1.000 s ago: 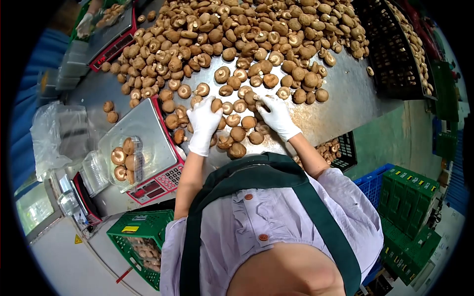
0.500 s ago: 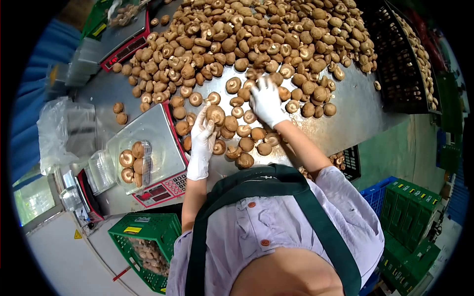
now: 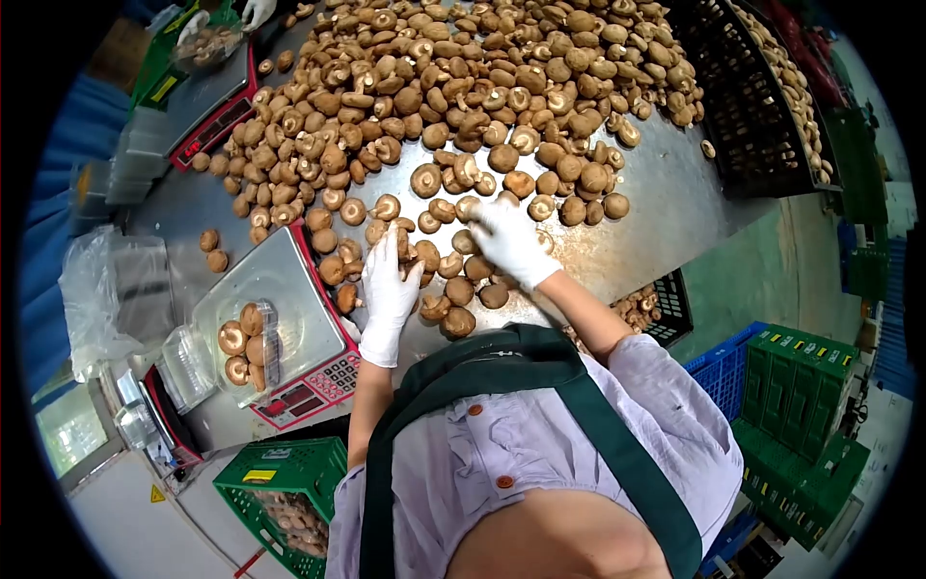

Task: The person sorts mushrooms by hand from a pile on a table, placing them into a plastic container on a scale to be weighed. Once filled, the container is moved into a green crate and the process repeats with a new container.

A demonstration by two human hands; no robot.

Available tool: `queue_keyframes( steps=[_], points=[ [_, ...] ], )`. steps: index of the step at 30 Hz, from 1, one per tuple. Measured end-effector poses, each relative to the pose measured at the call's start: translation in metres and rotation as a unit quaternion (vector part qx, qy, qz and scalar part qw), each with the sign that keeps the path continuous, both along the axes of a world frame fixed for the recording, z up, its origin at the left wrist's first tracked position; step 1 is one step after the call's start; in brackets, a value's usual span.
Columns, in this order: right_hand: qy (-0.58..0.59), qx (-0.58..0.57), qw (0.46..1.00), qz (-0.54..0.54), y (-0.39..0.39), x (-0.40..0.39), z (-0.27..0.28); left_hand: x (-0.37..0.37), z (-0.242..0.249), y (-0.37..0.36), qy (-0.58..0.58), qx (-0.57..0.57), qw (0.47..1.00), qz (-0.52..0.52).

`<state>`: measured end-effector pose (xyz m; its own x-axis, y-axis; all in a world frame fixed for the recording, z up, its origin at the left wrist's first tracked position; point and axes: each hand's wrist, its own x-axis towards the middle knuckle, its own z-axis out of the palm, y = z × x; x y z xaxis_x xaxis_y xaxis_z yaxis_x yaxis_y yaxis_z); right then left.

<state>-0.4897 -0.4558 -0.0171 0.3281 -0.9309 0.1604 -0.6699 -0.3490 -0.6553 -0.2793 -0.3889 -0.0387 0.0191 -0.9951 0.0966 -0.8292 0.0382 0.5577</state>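
My left hand (image 3: pixel 389 294), in a white glove, lies among loose shiitake mushrooms on the metal table. Its fingers are stretched and the thumb stands apart, with brown mushroom caps (image 3: pixel 425 255) right beside them. My right hand (image 3: pixel 513 243), also gloved in white, reaches in from the right with fingers extended. Its fingertips are right at a small mushroom (image 3: pixel 467 208) and partly cover it. Left of my left hand, a clear plastic tray with several mushrooms (image 3: pixel 232 338) rests on a red-framed scale (image 3: pixel 318 280).
A large heap of shiitake (image 3: pixel 482 77) covers the far side of the table (image 3: pixel 666 232). A black crate (image 3: pixel 757 106) of mushrooms stands at the right. Another scale (image 3: pixel 217 116) and a co-worker's gloved hand (image 3: pixel 258 12) are at upper left. Below the left edge sits a green crate (image 3: pixel 280 463).
The large gills-up mushroom no longer shows raised in my left fingers, and that hand is lower among the caps. My right hand has drawn back toward me. The view has shifted slightly.
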Motion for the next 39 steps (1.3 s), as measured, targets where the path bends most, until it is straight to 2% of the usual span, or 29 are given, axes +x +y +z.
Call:
queue_keyframes(
  steps=[2, 5, 7, 8, 9, 10, 12, 13, 14, 16, 17, 18, 19, 20, 22, 24, 26, 27, 28, 29, 30, 32, 33, 34, 37, 39],
  points=[
    [0.034, -0.048, 0.998, -0.034, -0.031, 0.000, 0.002, 0.000, 0.002, -0.001, 0.014, 0.001, 1.000, 0.000],
    [0.078, -0.049, 0.994, -0.056, -0.068, 0.007, -0.021, -0.009, 0.012, -0.003, -0.007, 0.005, 1.000, 0.028],
    [0.048, -0.069, 0.996, 0.004, -0.081, 0.012, -0.045, -0.011, 0.014, -0.002, 0.022, -0.024, 0.999, 0.022],
    [-0.001, -0.009, 1.000, 0.016, -0.084, 0.008, -0.047, -0.012, 0.015, -0.003, 0.050, -0.052, 0.997, 0.015],
    [-0.120, 0.096, 0.988, -0.004, -0.080, 0.007, -0.036, -0.014, 0.022, -0.003, 0.088, -0.067, 0.994, 0.010],
    [-0.235, 0.201, 0.951, -0.025, -0.074, 0.006, -0.023, -0.014, 0.025, -0.003, 0.088, -0.068, 0.994, 0.013],
    [-0.414, 0.299, 0.860, 0.007, -0.066, 0.001, -0.017, -0.017, 0.029, -0.001, 0.214, -0.034, 0.975, 0.041],
    [-0.441, 0.336, 0.832, 0.015, -0.059, -0.003, -0.016, -0.022, 0.032, 0.000, 0.292, -0.011, 0.955, 0.054],
    [-0.468, 0.371, 0.802, 0.022, -0.052, -0.007, -0.014, -0.027, 0.033, -0.001, 0.292, -0.008, 0.955, 0.055],
    [-0.477, 0.367, 0.798, 0.031, -0.036, -0.004, 0.005, -0.034, 0.034, -0.006, 0.487, 0.063, 0.870, 0.052],
    [-0.488, 0.374, 0.788, 0.036, -0.029, -0.004, 0.004, -0.037, 0.031, -0.010, 0.540, 0.092, 0.834, 0.058],
    [-0.497, 0.381, 0.779, 0.040, -0.022, -0.004, 0.004, -0.041, 0.032, -0.012, 0.541, 0.095, 0.834, 0.057],
    [-0.514, 0.399, 0.757, 0.055, -0.017, -0.003, 0.004, -0.046, 0.034, -0.014, 0.580, 0.088, 0.808, 0.050],
    [-0.485, 0.410, 0.768, 0.076, -0.015, -0.004, -0.001, -0.051, 0.037, -0.016, 0.618, 0.080, 0.781, 0.044],
    [-0.474, 0.404, 0.779, 0.073, -0.008, 0.003, 0.004, -0.054, 0.038, -0.017, 0.606, 0.047, 0.793, 0.049],
    [-0.384, 0.314, 0.858, 0.130, -0.006, 0.007, 0.016, -0.050, 0.037, -0.017, 0.533, 0.066, 0.840, 0.084],
    [-0.226, 0.257, 0.932, 0.122, -0.011, 0.001, 0.026, -0.046, 0.031, -0.014, 0.527, 0.043, 0.842, 0.106],
    [-0.180, 0.251, 0.948, 0.073, -0.019, -0.002, 0.018, -0.041, 0.023, -0.011, 0.478, 0.020, 0.872, 0.105],
    [-0.148, 0.144, 0.978, 0.037, -0.028, -0.007, 0.007, -0.037, 0.020, -0.009, 0.427, -0.004, 0.898, 0.104],
    [-0.059, 0.088, 0.994, -0.018, -0.040, -0.013, -0.001, -0.034, 0.020, -0.004, 0.398, -0.007, 0.911, 0.108],
    [0.031, 0.032, 0.996, -0.073, -0.052, -0.019, -0.003, -0.030, 0.018, -0.001, 0.400, -0.008, 0.911, 0.104],
    [0.125, -0.006, 0.983, -0.135, -0.073, -0.029, 0.000, -0.022, 0.010, 0.006, 0.240, -0.035, 0.968, 0.064],
    [0.161, 0.014, 0.977, -0.139, -0.084, -0.034, -0.014, -0.021, 0.009, 0.008, 0.201, -0.066, 0.977, 0.034],
    [0.146, 0.008, 0.982, -0.119, -0.086, -0.035, -0.016, -0.021, 0.010, 0.008, 0.201, -0.067, 0.977, 0.031],
    [0.145, -0.052, 0.984, -0.095, -0.092, -0.023, -0.037, -0.020, 0.005, 0.006, 0.106, 0.022, 0.994, 0.015],
    [0.089, -0.008, 0.990, -0.111, -0.091, -0.023, -0.037, -0.022, 0.000, 0.006, 0.064, 0.000, 0.998, 0.008]
  ],
)
